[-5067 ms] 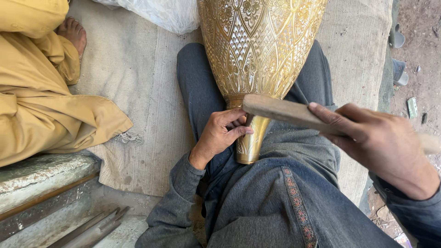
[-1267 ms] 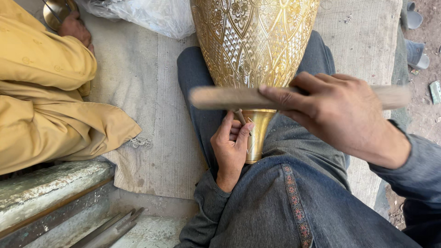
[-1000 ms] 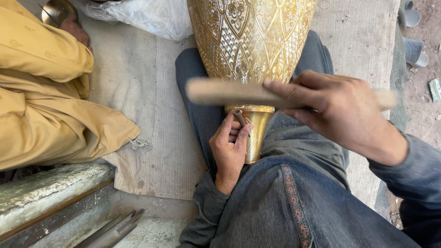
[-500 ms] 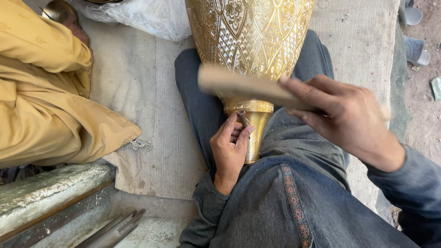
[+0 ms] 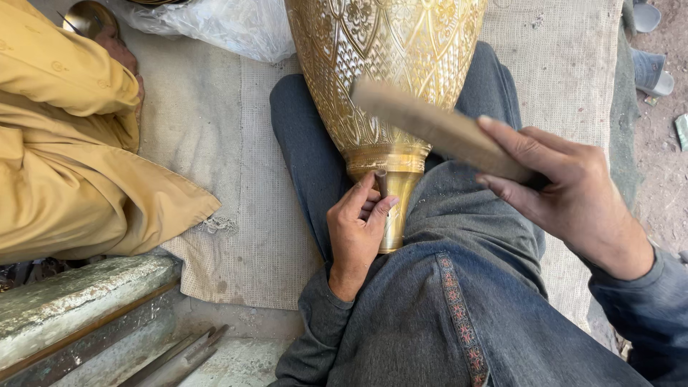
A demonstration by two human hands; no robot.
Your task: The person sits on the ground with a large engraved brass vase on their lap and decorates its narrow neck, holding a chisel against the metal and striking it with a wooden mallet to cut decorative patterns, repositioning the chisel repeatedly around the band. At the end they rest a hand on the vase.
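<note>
From my remote seat: a worn beige mat covers the ground in daylight. A weathered stone slab edges it lower left; bare dirt lies at right.

One brass vase, one wooden mallet, one small punch, two hands.

The brass vase lies across my lap, its narrow neck toward me and the wide body away, the surface chased all over with fine floral and lattice patterns, the neck band plainer and shiny. A small dark punch stands tip-down against that neck band. The flat wooden mallet is raised, slanting above the vase's lower body, blurred.
</note>
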